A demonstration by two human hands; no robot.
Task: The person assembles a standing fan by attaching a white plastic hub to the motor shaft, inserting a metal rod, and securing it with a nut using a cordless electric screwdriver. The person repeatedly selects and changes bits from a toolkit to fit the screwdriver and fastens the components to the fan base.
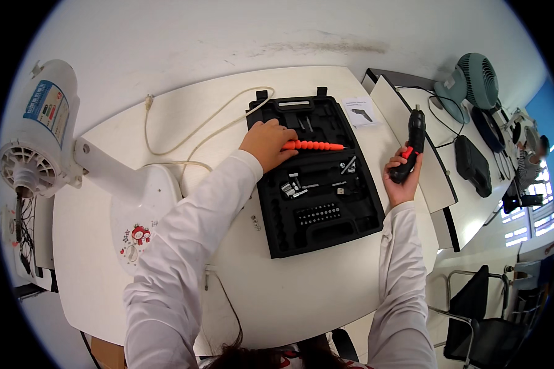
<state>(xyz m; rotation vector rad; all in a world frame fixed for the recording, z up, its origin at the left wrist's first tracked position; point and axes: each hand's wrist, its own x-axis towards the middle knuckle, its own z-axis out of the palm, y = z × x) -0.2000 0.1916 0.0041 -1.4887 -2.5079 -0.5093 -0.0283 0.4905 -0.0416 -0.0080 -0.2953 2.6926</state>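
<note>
A black tool case [271,237] lies opened out on the white table in front of me. My left hand [268,145] is over its upper left part, its fingers closed round one end of an orange ribbed flexible shaft [319,146]. The shaft lies across the case and its thin tip points right. In my right hand [405,184], to the right of the case, is a black and red cordless screwdriver [416,132], held upright with its chuck at the top. Inside the case sit a row of screwdriver bits [318,214] and several silver sockets [293,186].
A printed leaflet [361,113] lies by the case's upper right corner. On the left stands a white fan-like machine [43,123] on a round base [143,203], with a beige cord [197,130] looping behind. A green fan [476,80] and a black case [473,165] occupy the right table.
</note>
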